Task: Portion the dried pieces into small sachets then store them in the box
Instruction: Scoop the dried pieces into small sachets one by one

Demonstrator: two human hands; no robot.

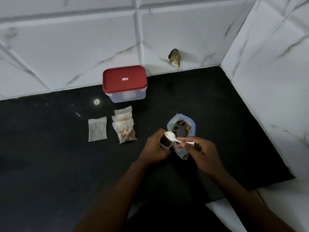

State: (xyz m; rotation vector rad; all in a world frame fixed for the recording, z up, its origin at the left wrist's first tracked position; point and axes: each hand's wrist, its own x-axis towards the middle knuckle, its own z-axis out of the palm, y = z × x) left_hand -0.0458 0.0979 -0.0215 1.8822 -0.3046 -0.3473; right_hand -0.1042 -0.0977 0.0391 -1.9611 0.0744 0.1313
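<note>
A black stone counter (pixel 66 164) runs into a corner of white marbled tiles (pixel 66 47), and I am working close to that corner. My left hand (pixel 155 148) is curled round an open sachet (pixel 164 142) and holds it upright, mouth up, with brown pieces showing inside. My right hand (pixel 200 153) pinches the handle of a small white spoon (pixel 170 136), whose bowl sits right at the sachet's mouth. I cannot tell whether anything is left in the bowl.

To do this well, I judge I should keep the mouth spread with my left fingers and tip the spoon slowly, directly over the opening. I should match the fill of the finished ones and leave room at the top to close it.

Just behind the spoon stands the clear bag of dried pieces (pixel 181 128), its rim rolled down and only a few pieces visible inside. To the left lie 3 filled sachets (pixel 124 131), overlapping in a row. Beside them is 1 flat sachet (pixel 97 128) that looks empty.

Farther back, against the wall, sits the box (pixel 124 96) with its red lid (pixel 117 82) on, and it must come off before storing. A small red-and-white label (pixel 124 79) on the lid is too small to read. A dry, leaf-like scrap (pixel 175 58) leans on the tiles.
</note>
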